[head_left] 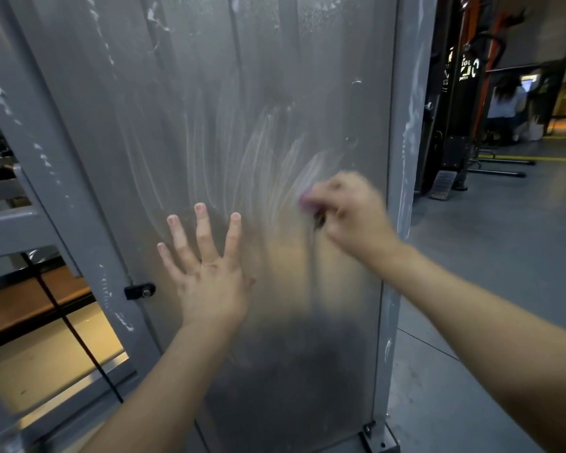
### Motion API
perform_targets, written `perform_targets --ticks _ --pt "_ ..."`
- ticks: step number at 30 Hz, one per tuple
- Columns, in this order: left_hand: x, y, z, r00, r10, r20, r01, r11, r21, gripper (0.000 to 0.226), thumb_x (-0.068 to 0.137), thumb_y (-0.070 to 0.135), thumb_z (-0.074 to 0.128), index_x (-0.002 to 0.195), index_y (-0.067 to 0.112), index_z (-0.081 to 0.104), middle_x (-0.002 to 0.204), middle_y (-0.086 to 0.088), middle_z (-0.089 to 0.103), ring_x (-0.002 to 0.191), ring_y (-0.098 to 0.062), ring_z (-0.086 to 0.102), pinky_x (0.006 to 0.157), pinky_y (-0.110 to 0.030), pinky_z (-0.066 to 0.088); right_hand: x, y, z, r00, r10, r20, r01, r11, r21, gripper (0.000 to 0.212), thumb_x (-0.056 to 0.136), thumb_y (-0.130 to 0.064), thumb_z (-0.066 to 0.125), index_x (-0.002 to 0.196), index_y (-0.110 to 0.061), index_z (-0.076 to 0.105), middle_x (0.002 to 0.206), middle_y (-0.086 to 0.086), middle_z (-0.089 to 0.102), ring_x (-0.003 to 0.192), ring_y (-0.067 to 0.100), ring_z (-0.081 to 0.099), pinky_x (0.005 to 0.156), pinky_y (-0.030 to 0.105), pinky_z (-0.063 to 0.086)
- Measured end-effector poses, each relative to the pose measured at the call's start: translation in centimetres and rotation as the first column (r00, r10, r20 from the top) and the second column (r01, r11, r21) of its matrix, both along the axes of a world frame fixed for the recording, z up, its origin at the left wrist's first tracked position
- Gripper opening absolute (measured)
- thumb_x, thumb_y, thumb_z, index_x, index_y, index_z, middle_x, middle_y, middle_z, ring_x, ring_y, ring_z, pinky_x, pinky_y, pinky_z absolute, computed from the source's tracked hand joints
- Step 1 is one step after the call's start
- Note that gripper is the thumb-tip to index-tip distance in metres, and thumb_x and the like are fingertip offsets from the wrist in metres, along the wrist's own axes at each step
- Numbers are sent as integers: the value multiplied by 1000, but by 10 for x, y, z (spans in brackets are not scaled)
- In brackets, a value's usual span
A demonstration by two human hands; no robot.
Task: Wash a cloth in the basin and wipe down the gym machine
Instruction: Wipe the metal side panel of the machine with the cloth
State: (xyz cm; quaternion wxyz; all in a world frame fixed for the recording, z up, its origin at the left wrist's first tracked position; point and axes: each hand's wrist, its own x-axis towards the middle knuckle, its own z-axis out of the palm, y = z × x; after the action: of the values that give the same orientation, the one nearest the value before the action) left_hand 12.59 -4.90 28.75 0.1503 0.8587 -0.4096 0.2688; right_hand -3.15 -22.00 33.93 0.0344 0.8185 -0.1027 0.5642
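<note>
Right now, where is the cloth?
In the head view the pink cloth is bunched in the right hand, against the grey panel near its right edge, right of the spread left hand.

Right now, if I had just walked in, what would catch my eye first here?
Probably the big grey panel of the gym machine filling the view, streaked with pale soapy arcs. Low on it, the left hand presses flat with fingers spread, while the blurred right hand grips a small pink cloth against the panel near its right edge. Far right, darker machines stand across the grey floor.
</note>
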Motion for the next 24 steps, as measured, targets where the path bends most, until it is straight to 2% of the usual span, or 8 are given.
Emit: perform_targets --ticks 3,5,9,12,16,19,22,24 --pt "1 0 -2 1000 7 16 -7 1000 -12 115 82 55 76 158 37 -8 162 -11 -35 147 -47 -33 119 -71 -5 -4 -12 21 952 -89 291 41 985 167 32 83 6 62 95 -15 83 90 -4 65 89 19 70 82 30 57" --pt "1 -1 -3 1000 6 6 -6 1000 1 113 85 54 74 158 37 -9 161 -11 -38 145 -46 -36 119 -71 -6 9 2 -10 943 -131 304 77 980 184 32 83 7 63 99 -13 82 91 -3 64 86 22 67 78 28 53" --pt "-3 -2 -1 1000 9 -16 -9 1000 0 111 87 52 72 156 37 -14 159 -11 -41 144 -46 -37 119 -71 -6 15 33 -89 998 63 3 -63 995 79 26 90 -8 57 99 -9 82 92 7 69 85 30 68 73 35 56" --pt "-5 0 0 1000 12 -15 -13 1000 -4 111 87 52 72 156 38 -13 159 -10 -41 145 -46 -37 119 -70 -5 -6 16 -61 975 83 -205 -93 995 -38 28 90 -15 55 98 -13 82 96 5 71 87 27 66 72 39 58" --pt "-5 -1 -1 1000 11 -20 -12 1000 -16 114 87 52 73 154 38 -18 158 -10 -43 144 -45 -38 120 -69 -7 -19 -22 11 981 -70 183 47 991 128 27 90 -18 55 95 -10 81 96 9 70 94 26 69 81 42 59" --pt "-3 0 -4 1000 8 -2 -8 1000 -17 116 87 54 72 155 39 -20 158 -9 -44 144 -44 -39 120 -68 -8 -5 -13 -21 950 -122 287 63 976 208 22 93 -9 57 93 -5 78 96 11 67 97 30 67 81 45 58" --pt "0 -1 -5 1000 9 15 -9 1000 -15 116 86 55 72 156 38 -19 159 -11 -42 144 -45 -39 120 -69 -7 -6 9 -94 995 -23 95 7 987 161 37 106 -18 46 89 -5 76 93 9 67 91 29 62 75 45 57" --pt "-1 -1 -6 1000 5 10 -5 1000 -23 118 85 53 75 157 37 -17 161 -12 -38 144 -46 -38 119 -71 -5 -16 7 -107 991 36 -129 -24 996 87 30 101 -10 50 86 -8 76 94 5 69 89 28 64 72 44 58"
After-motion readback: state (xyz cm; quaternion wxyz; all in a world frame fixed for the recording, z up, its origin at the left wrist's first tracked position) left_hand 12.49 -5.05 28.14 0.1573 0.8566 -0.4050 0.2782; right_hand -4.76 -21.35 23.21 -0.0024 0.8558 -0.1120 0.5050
